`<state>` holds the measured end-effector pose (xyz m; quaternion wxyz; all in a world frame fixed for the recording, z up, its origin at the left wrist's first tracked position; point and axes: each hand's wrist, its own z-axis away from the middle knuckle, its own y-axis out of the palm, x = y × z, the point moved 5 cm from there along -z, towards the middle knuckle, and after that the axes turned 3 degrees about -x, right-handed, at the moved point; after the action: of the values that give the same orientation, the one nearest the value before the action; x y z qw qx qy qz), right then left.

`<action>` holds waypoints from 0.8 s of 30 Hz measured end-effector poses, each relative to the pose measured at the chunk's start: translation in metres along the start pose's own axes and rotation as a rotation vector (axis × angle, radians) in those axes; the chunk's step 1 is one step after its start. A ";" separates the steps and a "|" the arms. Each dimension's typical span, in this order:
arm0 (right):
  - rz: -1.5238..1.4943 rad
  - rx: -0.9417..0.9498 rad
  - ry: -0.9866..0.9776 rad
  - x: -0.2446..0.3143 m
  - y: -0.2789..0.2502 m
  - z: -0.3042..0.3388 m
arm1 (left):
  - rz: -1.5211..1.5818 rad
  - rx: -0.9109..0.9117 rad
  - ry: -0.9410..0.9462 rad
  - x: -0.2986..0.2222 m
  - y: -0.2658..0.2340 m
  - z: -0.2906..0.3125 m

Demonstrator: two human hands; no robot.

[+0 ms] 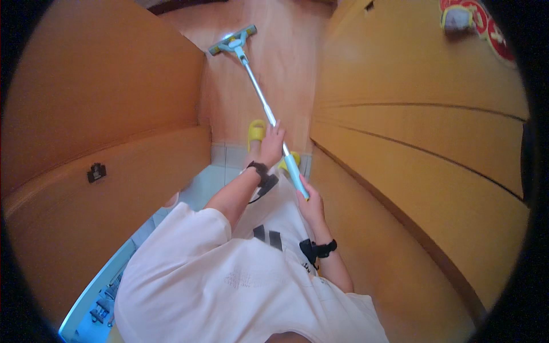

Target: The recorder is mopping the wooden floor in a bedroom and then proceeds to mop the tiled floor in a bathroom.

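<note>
A sponge mop (260, 94) with a silver pole reaches away from me, its wide pale-green head (233, 41) resting on the wooden floor at the far end. My left hand (273, 144) is wrapped round the metal pole partway along. Lower down, my right hand (311, 204) closes on the end of the light-blue grip (293, 170). Both wrists wear black bands. Yellow slippers (257, 130) on my feet show beneath the pole, one partly covered by it.
Orange-brown wooden panels (103, 74) rise on the left, and a long wooden surface (412, 131) runs along the right. Between them lies a narrow strip of wood floor (286, 68), meeting pale tiles (217, 171) near my feet. A blue-edged tray-like thing (94, 280) sits lower left.
</note>
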<state>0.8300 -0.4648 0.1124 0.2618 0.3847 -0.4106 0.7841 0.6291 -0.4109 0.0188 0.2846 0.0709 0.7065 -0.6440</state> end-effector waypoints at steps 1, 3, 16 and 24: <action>-0.001 -0.007 -0.017 0.007 -0.003 0.000 | -0.032 0.058 0.042 0.002 -0.002 -0.005; -0.014 -0.004 0.027 0.011 -0.008 0.000 | -0.068 0.033 0.091 -0.002 -0.011 -0.017; 0.103 -0.184 -0.017 0.074 -0.025 -0.011 | -0.215 0.098 -0.034 -0.021 -0.040 -0.048; 0.177 -0.067 0.152 0.092 -0.030 -0.013 | -0.202 0.002 0.032 -0.024 -0.055 -0.049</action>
<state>0.7945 -0.4296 0.1958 0.2347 0.2773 -0.4481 0.8168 0.6080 -0.3670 0.0791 0.2071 0.0099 0.7139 -0.6689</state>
